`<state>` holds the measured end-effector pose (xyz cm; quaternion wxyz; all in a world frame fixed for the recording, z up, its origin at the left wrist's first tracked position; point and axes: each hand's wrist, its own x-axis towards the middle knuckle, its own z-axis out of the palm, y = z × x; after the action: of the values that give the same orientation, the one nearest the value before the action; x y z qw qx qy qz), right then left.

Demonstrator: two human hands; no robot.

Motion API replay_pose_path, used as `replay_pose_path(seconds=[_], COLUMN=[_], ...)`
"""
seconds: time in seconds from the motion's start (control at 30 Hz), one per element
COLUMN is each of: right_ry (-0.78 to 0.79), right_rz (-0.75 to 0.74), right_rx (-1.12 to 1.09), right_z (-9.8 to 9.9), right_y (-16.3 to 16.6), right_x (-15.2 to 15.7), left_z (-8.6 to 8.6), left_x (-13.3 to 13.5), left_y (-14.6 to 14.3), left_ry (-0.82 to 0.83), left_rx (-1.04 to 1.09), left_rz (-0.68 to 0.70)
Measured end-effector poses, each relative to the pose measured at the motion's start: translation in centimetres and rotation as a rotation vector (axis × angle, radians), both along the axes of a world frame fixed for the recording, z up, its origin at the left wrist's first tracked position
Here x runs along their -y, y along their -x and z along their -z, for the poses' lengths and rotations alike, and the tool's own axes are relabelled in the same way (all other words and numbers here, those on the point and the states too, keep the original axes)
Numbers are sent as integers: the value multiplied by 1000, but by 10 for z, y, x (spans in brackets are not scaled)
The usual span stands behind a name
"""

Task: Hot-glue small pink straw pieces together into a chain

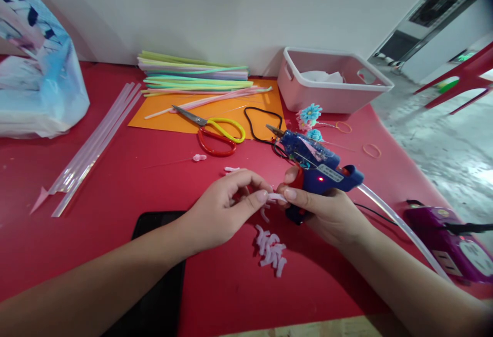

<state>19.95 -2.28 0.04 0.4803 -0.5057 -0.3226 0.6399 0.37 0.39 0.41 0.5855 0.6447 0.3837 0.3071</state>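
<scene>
My left hand (pixel 234 201) pinches one end of a short pale pink pipe cleaner piece (pixel 275 197) between thumb and finger. My right hand (pixel 327 211) is wrapped round the handle of a blue hot glue gun (pixel 311 154), its thumb touching the other end of that piece. A red light glows on the gun, and its nozzle points up and left. A clear glue stick (pixel 400 229) runs out of its back. Below the hands lies a small pile of curved pink pipe cleaner pieces (pixel 271 248). Left of them rests a thin wire with a pink tip (pixel 199 157).
Yellow-and-red-handled scissors (pixel 219 132) and bundled pipe cleaners (pixel 196 77) lie on orange paper (pixel 154 116). Farther back stands a pink basket (pixel 331 93), near blue flowers (pixel 310 113). A purple power socket (pixel 450 244) sits right; clear sticks (pixel 96 147), a plastic bag (pixel 42 80) and black tablet (pixel 154 296) left.
</scene>
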Motion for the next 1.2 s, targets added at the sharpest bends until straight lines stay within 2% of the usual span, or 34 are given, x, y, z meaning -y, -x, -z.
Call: replay_pose_path(seconds=[0.13, 0.2, 0.27, 0.37, 0.53, 0.63, 0.77, 0.9, 1.03, 1.1, 1.2], right_ry=[20, 27, 40, 46, 49, 44, 11, -85, -147, -155, -175], right_rz=[32, 29, 19, -5, -8, 1, 30, 58, -22, -36, -37], right_rx=[-13, -24, -40, -64, -78, -43, 5, 9, -22, 18, 68], right_z=[1, 2, 2, 2, 3, 4, 6, 9, 6, 5, 5], right_y=[2, 2, 2, 4, 5, 5, 3, 1, -1, 0, -1], right_x=[-1, 0, 0, 0, 2, 2, 3, 4, 7, 8, 9], left_z=[4, 6, 9, 11, 11, 11, 10, 5, 2, 3, 3], left_x=[8, 11, 13, 14, 15, 15, 13, 11, 11, 10, 9], left_y=[3, 4, 5, 5, 7, 8, 6, 2, 0, 0, 0], left_ry=[-427, -644, -795, -926, -1014, -1011, -915, -653, -336, -267, -253], left_rx=[-195, -271, -319, -355, -376, -362, -320, -257, -246, -231, -213], left_rz=[-168, -159, -137, -133, -138, -136, -132, -146, -89, -68, -48])
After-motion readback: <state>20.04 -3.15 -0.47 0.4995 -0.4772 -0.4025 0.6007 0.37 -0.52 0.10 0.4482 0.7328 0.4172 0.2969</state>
